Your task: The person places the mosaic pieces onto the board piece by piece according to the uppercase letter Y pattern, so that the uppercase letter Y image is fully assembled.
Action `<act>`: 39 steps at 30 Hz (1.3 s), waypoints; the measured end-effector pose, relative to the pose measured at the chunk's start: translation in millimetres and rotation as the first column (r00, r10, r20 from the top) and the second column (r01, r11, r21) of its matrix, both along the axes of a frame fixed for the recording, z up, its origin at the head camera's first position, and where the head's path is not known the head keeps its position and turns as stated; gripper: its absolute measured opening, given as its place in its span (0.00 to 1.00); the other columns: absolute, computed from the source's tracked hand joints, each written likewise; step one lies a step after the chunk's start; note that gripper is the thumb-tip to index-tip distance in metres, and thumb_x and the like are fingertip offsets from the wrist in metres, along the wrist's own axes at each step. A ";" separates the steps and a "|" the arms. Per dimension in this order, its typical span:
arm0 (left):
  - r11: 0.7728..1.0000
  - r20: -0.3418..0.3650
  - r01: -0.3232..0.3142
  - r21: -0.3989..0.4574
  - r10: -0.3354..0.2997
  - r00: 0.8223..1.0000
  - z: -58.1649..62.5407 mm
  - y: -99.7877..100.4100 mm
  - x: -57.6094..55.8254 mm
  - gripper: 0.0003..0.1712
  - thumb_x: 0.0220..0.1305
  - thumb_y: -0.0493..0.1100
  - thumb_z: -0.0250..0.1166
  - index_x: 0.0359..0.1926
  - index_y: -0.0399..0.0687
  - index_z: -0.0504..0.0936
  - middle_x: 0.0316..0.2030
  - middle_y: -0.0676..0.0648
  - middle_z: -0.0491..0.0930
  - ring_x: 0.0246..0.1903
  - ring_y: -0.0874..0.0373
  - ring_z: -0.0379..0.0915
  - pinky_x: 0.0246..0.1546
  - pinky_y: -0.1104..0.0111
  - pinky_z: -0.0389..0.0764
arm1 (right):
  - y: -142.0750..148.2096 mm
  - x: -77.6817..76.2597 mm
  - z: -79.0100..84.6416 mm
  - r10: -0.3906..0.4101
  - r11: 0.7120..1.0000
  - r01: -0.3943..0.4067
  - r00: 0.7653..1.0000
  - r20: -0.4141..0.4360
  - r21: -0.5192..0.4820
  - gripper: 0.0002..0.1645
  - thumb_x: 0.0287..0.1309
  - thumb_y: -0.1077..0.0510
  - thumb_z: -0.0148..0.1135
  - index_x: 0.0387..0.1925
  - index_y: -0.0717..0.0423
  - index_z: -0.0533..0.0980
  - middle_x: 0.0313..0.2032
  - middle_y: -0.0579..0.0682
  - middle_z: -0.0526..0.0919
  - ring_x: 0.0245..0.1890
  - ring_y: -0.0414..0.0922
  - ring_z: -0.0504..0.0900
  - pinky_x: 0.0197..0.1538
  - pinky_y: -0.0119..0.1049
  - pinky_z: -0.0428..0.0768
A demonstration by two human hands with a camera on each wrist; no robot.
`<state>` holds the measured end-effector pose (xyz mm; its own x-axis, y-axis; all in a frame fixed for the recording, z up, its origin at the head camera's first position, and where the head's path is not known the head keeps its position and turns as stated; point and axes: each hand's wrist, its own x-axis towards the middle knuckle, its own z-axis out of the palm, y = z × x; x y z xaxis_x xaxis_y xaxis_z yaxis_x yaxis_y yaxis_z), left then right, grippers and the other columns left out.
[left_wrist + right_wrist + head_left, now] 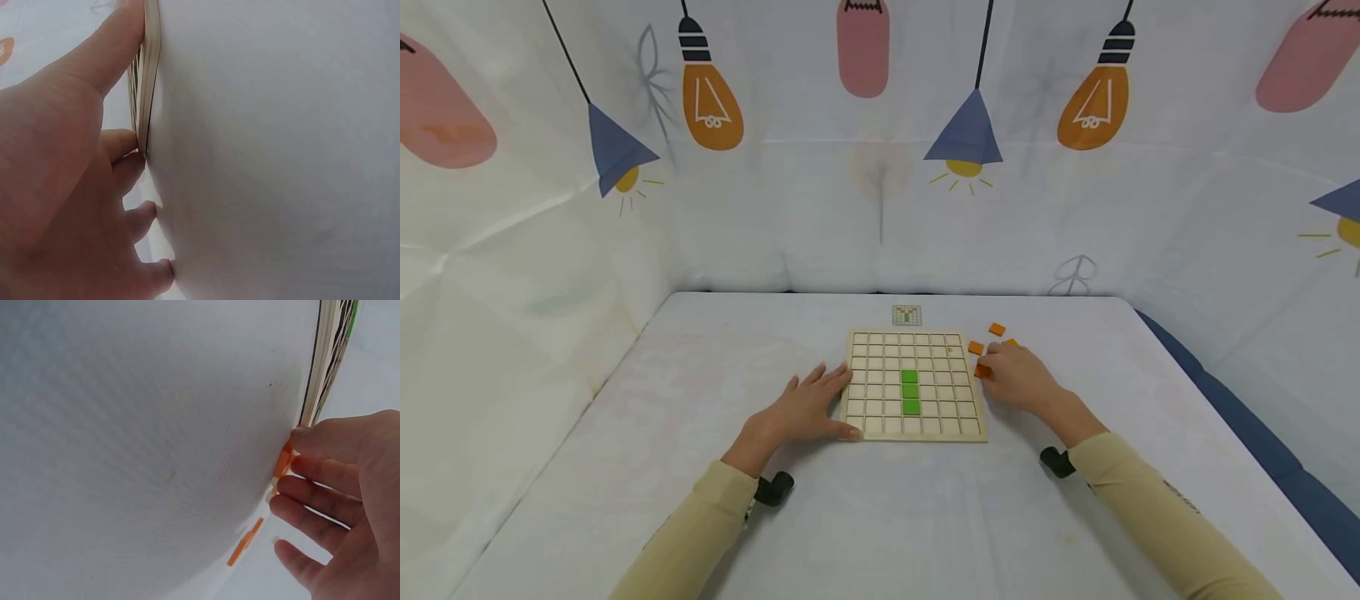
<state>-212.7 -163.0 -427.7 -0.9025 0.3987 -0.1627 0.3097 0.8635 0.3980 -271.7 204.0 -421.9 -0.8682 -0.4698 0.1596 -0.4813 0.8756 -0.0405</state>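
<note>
A square wooden grid board (872,436) lies flat on the table, with several green tiles (910,392) in a column near its middle. My left hand (808,408) rests spread at the board's left side, its thumb on the near left corner. In the left wrist view, the thumb and a finger touch the board's edge (149,81). Just off the board's right edge, my right hand (1018,379) pinches an orange tile (982,371) between thumb and fingertips. The right wrist view has that tile (283,461) down at the tabletop, partly covered by the fingers.
More orange tiles lie around the right hand: one beyond it (997,328), another tile (975,347) close to the board, and a third tile (1011,342) partly behind the fingers. A small printed grid card (907,315) sits behind the board on the white table (760,333).
</note>
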 end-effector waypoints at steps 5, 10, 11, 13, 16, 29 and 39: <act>1.000 0.000 -0.002 0.003 0.002 1.000 -0.8 0.0 -0.4 0.62 0.52 0.73 0.68 0.79 0.55 0.49 0.80 0.53 0.45 0.79 0.43 0.35 0.74 0.36 0.40 | 0.3 -3.2 -2.1 -0.002 1.000 0.003 1.000 0.029 -0.027 0.12 0.58 0.62 0.64 0.43 0.62 0.85 0.34 0.51 0.80 0.27 0.42 0.72 0.33 0.36 0.75; 1.000 0.002 -0.008 0.003 0.008 1.000 -0.3 -0.5 -0.4 0.62 0.53 0.73 0.68 0.79 0.56 0.49 0.80 0.53 0.45 0.80 0.43 0.35 0.74 0.36 0.40 | 0.0 -5.6 -3.7 0.001 0.999 0.000 0.999 0.038 -0.038 0.12 0.59 0.62 0.63 0.42 0.62 0.85 0.34 0.50 0.79 0.28 0.42 0.72 0.33 0.36 0.75; 1.000 0.003 -0.009 0.003 0.009 1.000 0.1 -0.5 -0.4 0.62 0.53 0.73 0.68 0.79 0.55 0.49 0.80 0.53 0.45 0.80 0.43 0.35 0.74 0.36 0.40 | 0.1 -5.8 -3.9 -0.002 0.999 0.004 0.999 0.042 -0.038 0.12 0.59 0.62 0.63 0.43 0.62 0.85 0.34 0.50 0.79 0.28 0.42 0.72 0.34 0.36 0.75; 1.000 0.006 -0.010 0.003 0.010 1.000 0.8 -0.2 -0.5 0.62 0.53 0.72 0.68 0.79 0.55 0.49 0.80 0.53 0.45 0.80 0.43 0.34 0.75 0.36 0.40 | 0.4 -6.4 -4.8 -0.006 0.999 0.008 0.999 0.049 -0.046 0.12 0.59 0.62 0.63 0.43 0.63 0.85 0.35 0.50 0.79 0.28 0.42 0.73 0.34 0.36 0.76; 1.000 0.006 -0.009 0.005 0.009 1.000 1.2 0.1 -1.2 0.62 0.53 0.72 0.68 0.79 0.55 0.49 0.80 0.53 0.45 0.80 0.43 0.34 0.75 0.36 0.40 | 0.4 -6.3 -4.7 -0.012 0.998 0.015 0.998 0.056 -0.056 0.12 0.59 0.62 0.63 0.43 0.64 0.85 0.35 0.51 0.79 0.29 0.42 0.74 0.36 0.37 0.77; 1.000 0.001 0.003 0.019 -0.003 1.000 2.2 -0.6 0.9 0.61 0.54 0.70 0.69 0.79 0.52 0.49 0.80 0.51 0.45 0.79 0.40 0.35 0.74 0.35 0.40 | -1.7 -7.2 -0.5 -0.005 0.996 0.012 0.996 0.086 -0.084 0.10 0.57 0.65 0.62 0.40 0.64 0.85 0.33 0.51 0.79 0.30 0.43 0.74 0.37 0.38 0.77; 1.000 0.005 -0.001 0.008 0.000 1.000 4.2 -0.2 2.0 0.61 0.55 0.70 0.69 0.79 0.52 0.50 0.80 0.51 0.45 0.79 0.41 0.35 0.74 0.35 0.40 | -1.0 -9.2 1.5 0.000 0.995 0.009 0.996 0.091 -0.097 0.10 0.55 0.66 0.62 0.38 0.62 0.85 0.32 0.51 0.81 0.28 0.42 0.74 0.35 0.36 0.76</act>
